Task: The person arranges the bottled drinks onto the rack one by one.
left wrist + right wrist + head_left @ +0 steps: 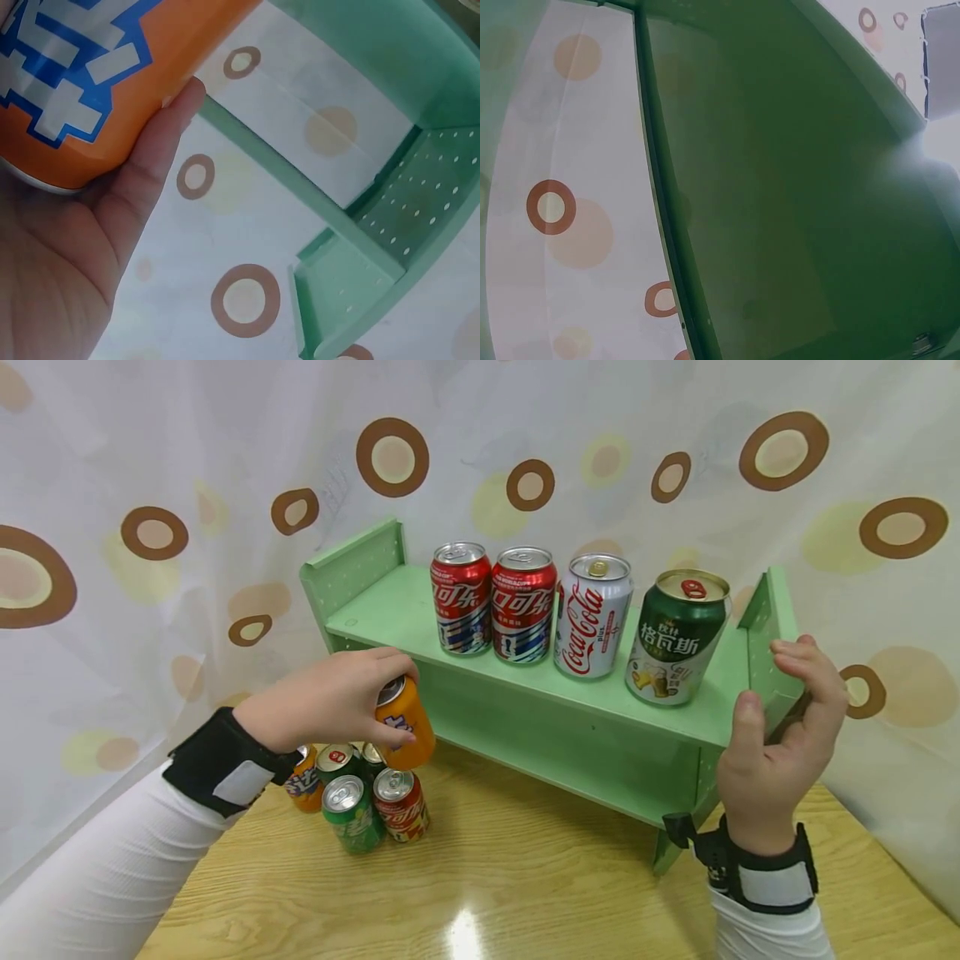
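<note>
My left hand grips an orange soda can from above, holding it tilted in front of the shelf's left part. In the left wrist view the thumb lies along the orange can. My right hand is raised beside the right end of the green shelf, its fingers loosely bent and nothing held. Whether it touches the end panel I cannot tell. On the top board stand two red cola cans, a white Coca-Cola can and a dark green can.
Under my left hand several cans are grouped on the wooden table: a green can, a red can, an orange can and dark green ones. A patterned curtain hangs behind the shelf.
</note>
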Demonstrator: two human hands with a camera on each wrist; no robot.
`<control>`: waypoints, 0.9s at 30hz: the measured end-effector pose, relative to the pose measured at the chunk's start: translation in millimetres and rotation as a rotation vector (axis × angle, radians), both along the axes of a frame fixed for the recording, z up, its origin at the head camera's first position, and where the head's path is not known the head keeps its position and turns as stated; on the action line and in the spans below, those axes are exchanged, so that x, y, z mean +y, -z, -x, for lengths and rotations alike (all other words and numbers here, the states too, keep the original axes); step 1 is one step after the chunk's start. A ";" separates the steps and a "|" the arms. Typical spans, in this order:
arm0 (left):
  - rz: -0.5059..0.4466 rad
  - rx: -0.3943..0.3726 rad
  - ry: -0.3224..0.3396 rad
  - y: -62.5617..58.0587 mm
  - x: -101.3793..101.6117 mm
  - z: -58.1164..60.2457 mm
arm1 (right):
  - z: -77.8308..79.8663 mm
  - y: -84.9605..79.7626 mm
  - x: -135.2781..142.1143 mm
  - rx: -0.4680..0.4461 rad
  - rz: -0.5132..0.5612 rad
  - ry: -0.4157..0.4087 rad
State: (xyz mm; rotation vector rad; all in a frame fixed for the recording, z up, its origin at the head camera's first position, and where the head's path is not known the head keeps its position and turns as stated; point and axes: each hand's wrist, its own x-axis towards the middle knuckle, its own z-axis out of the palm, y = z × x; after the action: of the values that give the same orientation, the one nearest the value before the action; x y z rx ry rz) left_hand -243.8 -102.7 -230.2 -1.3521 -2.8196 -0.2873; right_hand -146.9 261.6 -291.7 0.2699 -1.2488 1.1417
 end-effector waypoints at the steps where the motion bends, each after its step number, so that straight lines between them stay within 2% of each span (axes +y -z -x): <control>1: 0.004 -0.002 -0.005 -2.7 -0.4 1.1 | 0.0 0.0 0.1 0.001 0.000 0.000; 16: 0.006 0.011 -0.022 -39.0 -8.0 8.8 | 0.4 -0.4 -0.1 0.023 0.010 -0.018; 27: 0.012 0.072 -0.021 -63.8 0.4 21.2 | -0.7 0.0 0.9 0.013 0.005 -0.015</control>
State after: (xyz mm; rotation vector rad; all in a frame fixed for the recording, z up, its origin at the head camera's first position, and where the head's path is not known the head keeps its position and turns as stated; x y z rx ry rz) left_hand -264.9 -102.3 -166.4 -1.3071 -2.7791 -0.2177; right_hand -146.2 262.5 -291.7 0.2829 -1.2340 1.1540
